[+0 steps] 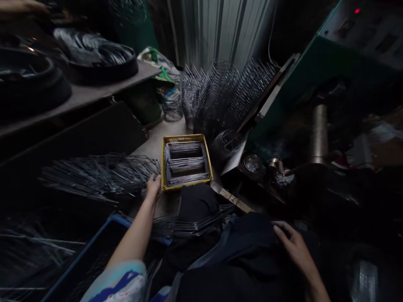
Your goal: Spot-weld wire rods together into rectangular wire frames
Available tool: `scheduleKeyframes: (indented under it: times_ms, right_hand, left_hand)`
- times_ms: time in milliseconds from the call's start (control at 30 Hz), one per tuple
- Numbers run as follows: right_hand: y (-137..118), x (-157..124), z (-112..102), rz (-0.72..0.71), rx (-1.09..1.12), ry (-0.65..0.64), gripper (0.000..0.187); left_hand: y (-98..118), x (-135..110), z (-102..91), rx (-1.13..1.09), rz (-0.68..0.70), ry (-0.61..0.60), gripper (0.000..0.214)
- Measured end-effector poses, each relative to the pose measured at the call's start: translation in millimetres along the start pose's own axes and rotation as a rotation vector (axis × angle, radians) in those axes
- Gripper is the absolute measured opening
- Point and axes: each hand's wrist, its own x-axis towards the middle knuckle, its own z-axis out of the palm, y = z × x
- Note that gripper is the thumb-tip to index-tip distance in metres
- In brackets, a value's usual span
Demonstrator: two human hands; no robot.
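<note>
Grey wire pile (100, 174) at L. L hand (153, 185) beside yellow crate (197, 137) on floor (154, 136); can't tell if fingers grip. Crate's stacked wire frames (186, 161) look well along, approx. full; 1 bundle (198, 228), nearer the person, lies outside. R hand (290, 242) by dark trousers (252, 243), fingers loosely parted, empty.

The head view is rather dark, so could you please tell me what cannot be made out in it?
In the head view:
- Left hand: blur and dimness obscure whether it grips the yellow crate.
- Right hand: shadow hides whether it holds anything.
- Blue crate: contents lost in darkness; the bottom edge cuts it off.
- Upper-right panel: markings too small and blurred.
</note>
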Motion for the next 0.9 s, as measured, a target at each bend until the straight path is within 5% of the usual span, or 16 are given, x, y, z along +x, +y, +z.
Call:
scheduleKeyframes:
  times_ms: [167, 267, 367, 533, 667, 800, 900]
  right_hand:
    - [2.4, 11.4, -20.5, -0.034, -0.068, 0.083, 0.050]
    - [1.5, 14.1, -31.9, -0.099, -0.105, 0.189, 0.048]
    - [7.3, 8.4, -45.6, -0.130, -0.110, 0.294, 0.045]
    - [48.5, -27.2, -90.1, -0.006, -0.120, 0.526, 0.049]
    - [128.7, -68.9, -143.4, 0.276, -0.320, 0.718, 0.056]
    - [219.5, -105.1, -178.0, 0.636, -0.561, 0.627, 0.055]
    - [248.0, -131.0, -175.3, 0.855, -0.583, 0.554, 0.050]
  left_hand:
    - [0.2, -81.5, -32.3, 0.166, 0.084, -0.471, 0.041]
    - [11.5, -136.9, -29.2, 0.349, 0.346, -0.825, 0.034]
    - [17.0, -169.2, -16.3, 0.469, 0.607, -0.856, 0.032]
    - [28.0, -164.4, -5.4, 0.434, 0.600, -0.922, 0.033]
    - [59.6, -144.2, 2.7, 0.388, 0.473, -0.950, 0.037]
    - [90.6, -132.1, 37.1, 0.662, 0.471, -0.969, 0.040]
    - [102.6, -124.0, 72.9, 0.810, 0.595, -0.970, 0.026]
